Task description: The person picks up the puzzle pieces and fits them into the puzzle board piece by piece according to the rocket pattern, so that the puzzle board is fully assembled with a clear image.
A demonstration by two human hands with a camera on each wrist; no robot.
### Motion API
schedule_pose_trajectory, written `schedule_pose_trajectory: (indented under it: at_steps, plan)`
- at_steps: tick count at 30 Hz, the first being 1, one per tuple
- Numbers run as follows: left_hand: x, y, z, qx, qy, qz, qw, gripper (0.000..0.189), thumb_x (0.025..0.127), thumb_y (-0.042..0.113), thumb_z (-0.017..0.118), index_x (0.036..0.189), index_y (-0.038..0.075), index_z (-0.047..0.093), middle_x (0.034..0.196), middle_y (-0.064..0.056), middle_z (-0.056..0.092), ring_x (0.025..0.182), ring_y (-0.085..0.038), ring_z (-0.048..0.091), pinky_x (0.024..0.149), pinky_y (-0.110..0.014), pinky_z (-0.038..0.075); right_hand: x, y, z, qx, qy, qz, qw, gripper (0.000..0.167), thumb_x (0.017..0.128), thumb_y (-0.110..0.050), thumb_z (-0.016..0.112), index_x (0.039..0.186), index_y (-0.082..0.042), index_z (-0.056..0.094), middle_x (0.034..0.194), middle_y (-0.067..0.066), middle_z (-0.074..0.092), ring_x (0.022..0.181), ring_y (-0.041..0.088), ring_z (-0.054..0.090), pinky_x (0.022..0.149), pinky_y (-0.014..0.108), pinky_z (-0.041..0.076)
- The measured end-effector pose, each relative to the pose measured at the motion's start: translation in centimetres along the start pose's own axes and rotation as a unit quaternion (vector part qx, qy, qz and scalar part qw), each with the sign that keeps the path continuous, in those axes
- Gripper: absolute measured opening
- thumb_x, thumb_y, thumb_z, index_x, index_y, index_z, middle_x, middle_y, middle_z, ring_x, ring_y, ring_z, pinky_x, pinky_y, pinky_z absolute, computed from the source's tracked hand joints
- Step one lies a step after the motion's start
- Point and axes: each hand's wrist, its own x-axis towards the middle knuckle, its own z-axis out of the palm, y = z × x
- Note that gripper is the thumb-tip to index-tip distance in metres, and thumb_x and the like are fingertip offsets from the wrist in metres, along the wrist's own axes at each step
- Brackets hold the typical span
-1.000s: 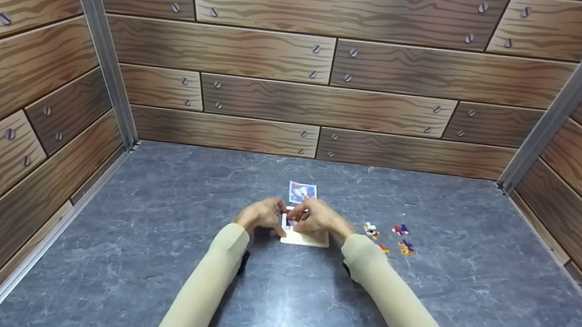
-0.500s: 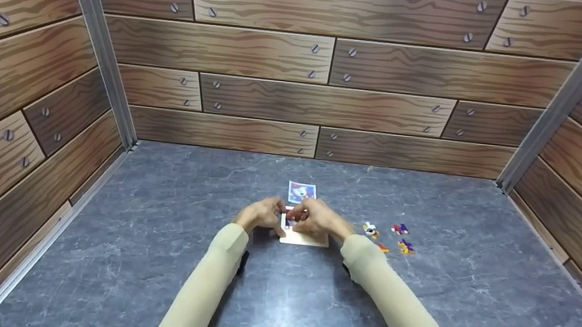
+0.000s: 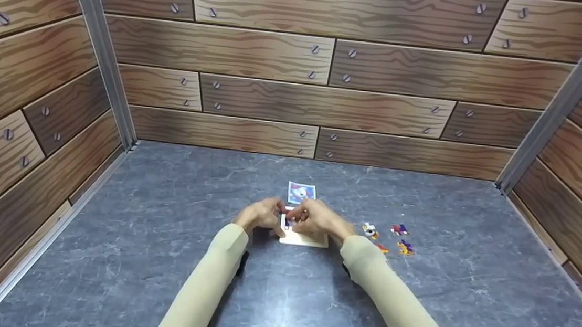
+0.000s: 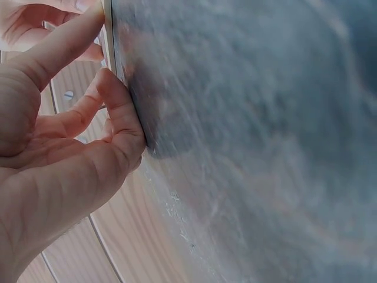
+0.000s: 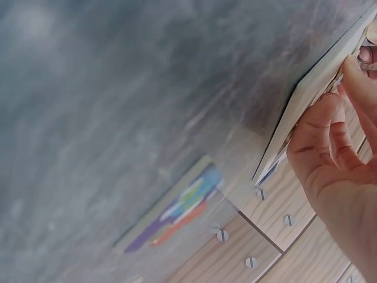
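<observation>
A pale puzzle board (image 3: 305, 240) lies flat on the table between the hands. Along its left edge, my left hand (image 3: 264, 215) holds it with thumb and curled fingers, which meet the board's rim (image 4: 110, 41) in the left wrist view. Over the board's upper left part, my right hand (image 3: 320, 219) pinches a small puzzle piece between thumb and forefinger; the fingers mostly cover it. Purple and red picture parts (image 3: 287, 224) show in the board beside those fingertips. In the right wrist view the right fingers (image 5: 318, 127) touch the board's top face.
A picture card (image 3: 301, 192) lies just beyond the board. To the right are several loose puzzle pieces: a white one (image 3: 370, 230), a red-purple one (image 3: 400, 229), a yellow-purple one (image 3: 406, 247) and an orange one (image 3: 382, 248). Wood-patterned walls (image 3: 220, 131) enclose the grey table.
The right fingertips shift very slightly over the board's upper left part. Left hand, board, card and loose pieces stay where they were.
</observation>
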Motion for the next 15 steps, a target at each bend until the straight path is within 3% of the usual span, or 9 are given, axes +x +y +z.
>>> schedule_pose_trajectory:
  at_steps: [8, 15]
  plan:
    - [0.11, 0.07, -0.06, 0.008, 0.002, 0.003, 1.0, 0.054, 0.068, 0.008, 0.087, 0.114, 0.006, 0.057, 0.096, -0.004, 0.054, 0.087, -0.018, 0.048, 0.08, -0.031, 0.041, -0.06, 0.06, -0.3, -0.032, 0.005, -0.028, 0.9991, 0.031, 0.078, -0.004, 0.076, 0.108, -0.002, 0.073, 0.086, 0.01, 0.07, 0.075, 0.01, 0.056, 0.066, 0.021, 0.046]
    - [-0.04, 0.01, -0.07, 0.01, 0.001, 0.009, 0.9999, 0.054, 0.068, 0.008, 0.087, 0.113, 0.006, 0.057, 0.095, -0.003, 0.054, 0.086, -0.018, 0.048, 0.079, -0.03, 0.041, -0.17, 0.03, -0.28, -0.026, 0.003, -0.01, 0.9996, 0.03, 0.077, -0.003, 0.077, 0.106, -0.005, 0.075, 0.084, 0.006, 0.071, 0.073, 0.007, 0.055, 0.065, 0.019, 0.045]
